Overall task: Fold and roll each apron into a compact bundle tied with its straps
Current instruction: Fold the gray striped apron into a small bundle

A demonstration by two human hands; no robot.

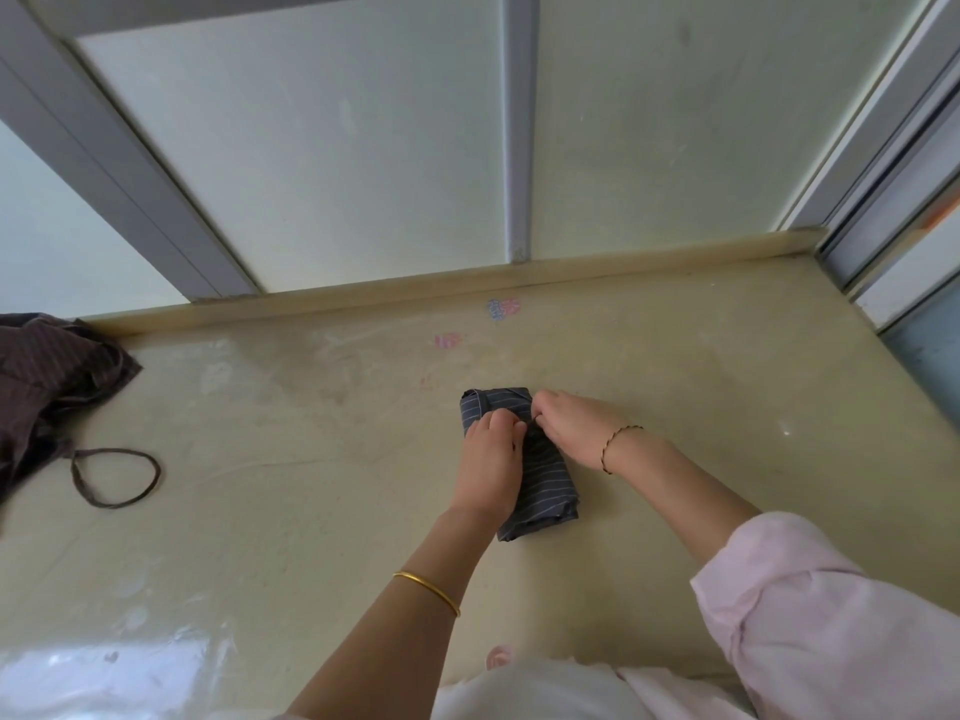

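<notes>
Looking down past my pale pink right sleeve (810, 595) and the thin gold bangle (428, 592) on my left forearm, I see both hands together on the rolled bundle of dark blue pinstriped apron cloth (548, 483), which lies on the glossy beige surface (311, 522) a little right of centre. My left hand (491, 459) lies along the bundle with fingers curled down over its far half; my right hand (569, 428), a dark twisted cord bracelet (615, 443) at its wrist, pinches at the same spot, fingertips touching those of the left. Both hands cover the middle of the roll, so whether I pinch a strap end or a fold of cloth I cannot tell. A narrow band of the same cloth (480, 403) crosses the far left corner of the bundle. Well apart to the left, a crumpled heap of brown striped fabric (47, 387) is cut off by the frame edge, a thin dark strap loop (150, 483) lying open on the surface beside it. Farther off are small pink and blue scribbles (503, 307), too blurred to read, then a raised beige ledge (467, 283) and pale panels in grey frames (311, 148)
</notes>
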